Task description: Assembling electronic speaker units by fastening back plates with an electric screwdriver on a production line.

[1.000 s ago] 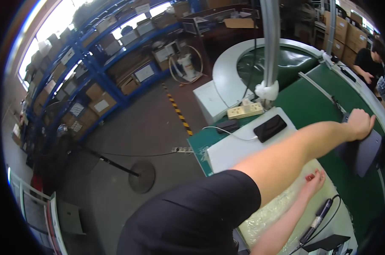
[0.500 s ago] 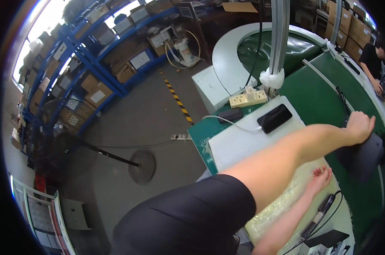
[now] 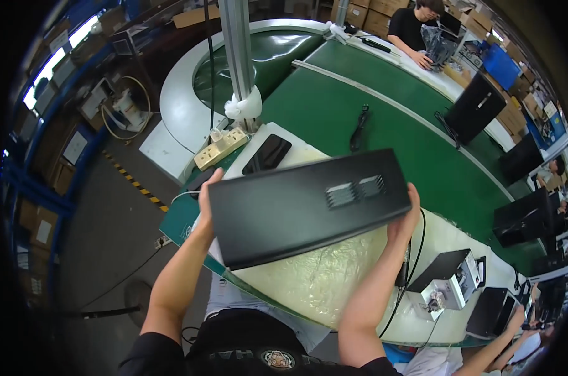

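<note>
A black computer case (image 3: 277, 216) with two groups of vent slots is held between my hands, above the work surface and slightly tilted. My left hand (image 3: 207, 195) grips its left end. My right hand (image 3: 410, 214) holds the right end, its fingers partly hidden behind the case. Beneath lies a pale mat (image 3: 299, 294) covered in crinkled clear film. Beyond the case's upper left edge a black phone (image 3: 267, 154) rests on a white board. The dark handle of a pen-shaped tool (image 3: 403, 268) shows beside my right forearm.
A metal post (image 3: 237, 53) rises behind a cream power strip (image 3: 221, 148). On the green conveyor (image 3: 315, 100) lie a coiled black cable (image 3: 359, 128) and several black cases (image 3: 475, 108). An opened metal unit (image 3: 450, 279) stands to my right. A co-worker (image 3: 415, 31) handles a wrapped item across the belt.
The view has swung to the right. My left arm, earlier stretched far right with its hand at a blurred dark object, is now back; both hands hold the black computer case over the mat.
</note>
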Demonstrator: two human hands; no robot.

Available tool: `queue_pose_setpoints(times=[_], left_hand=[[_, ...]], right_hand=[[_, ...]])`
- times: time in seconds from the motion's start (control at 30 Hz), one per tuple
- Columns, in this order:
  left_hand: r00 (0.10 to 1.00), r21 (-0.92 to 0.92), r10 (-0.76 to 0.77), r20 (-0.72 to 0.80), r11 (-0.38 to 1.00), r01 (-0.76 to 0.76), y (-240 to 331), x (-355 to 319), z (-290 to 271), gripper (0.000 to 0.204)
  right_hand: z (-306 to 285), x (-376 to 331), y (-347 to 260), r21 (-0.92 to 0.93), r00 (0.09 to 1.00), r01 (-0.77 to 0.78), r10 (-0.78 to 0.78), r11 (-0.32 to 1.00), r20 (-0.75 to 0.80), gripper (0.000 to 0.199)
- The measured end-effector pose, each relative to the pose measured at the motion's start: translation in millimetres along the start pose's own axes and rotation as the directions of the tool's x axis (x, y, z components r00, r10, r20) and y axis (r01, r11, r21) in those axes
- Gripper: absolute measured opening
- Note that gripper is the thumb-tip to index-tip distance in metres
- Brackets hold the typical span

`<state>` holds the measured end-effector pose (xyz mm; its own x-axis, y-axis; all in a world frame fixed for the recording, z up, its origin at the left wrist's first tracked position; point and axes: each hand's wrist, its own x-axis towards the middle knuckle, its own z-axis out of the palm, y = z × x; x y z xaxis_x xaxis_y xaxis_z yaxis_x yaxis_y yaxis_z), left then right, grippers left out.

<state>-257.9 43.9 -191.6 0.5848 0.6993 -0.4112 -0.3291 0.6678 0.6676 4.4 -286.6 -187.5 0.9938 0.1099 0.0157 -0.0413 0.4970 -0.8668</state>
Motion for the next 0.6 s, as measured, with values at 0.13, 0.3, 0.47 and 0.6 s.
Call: queue_pose_setpoints(times=[0.13,0.3,0.47,0.6], left_hand=[[0.999,0.138,-0.031,-0.040,0.990,0.036,23.5,-31.9,-21.7,0.048],[0.939,-0.001,-0.171,0.299,0.984,0.179,31.9,-6.9,-43.5,0.056],[0.840,-0.027,-0.340,0.423,0.922,0.387,19.9,7.8,-33.0,0.057],[0.777,-0.160,-0.418,0.470,0.825,0.541,16.8,4.0,-13.9,0.052]], right_hand=[[37.9,-27.2,0.8,-0.171,0.888,-0.004,0.082,0.985,0.453,0.059],[29.4,-90.6,-3.4,-0.118,0.841,-0.283,0.305,0.952,0.446,0.066],[-26.7,-114.5,-11.8,-0.574,0.985,0.130,-0.040,0.808,0.166,0.044],[-80.9,-86.7,-26.3,-0.995,0.958,0.097,-0.268,-0.034,0.102,0.035]])
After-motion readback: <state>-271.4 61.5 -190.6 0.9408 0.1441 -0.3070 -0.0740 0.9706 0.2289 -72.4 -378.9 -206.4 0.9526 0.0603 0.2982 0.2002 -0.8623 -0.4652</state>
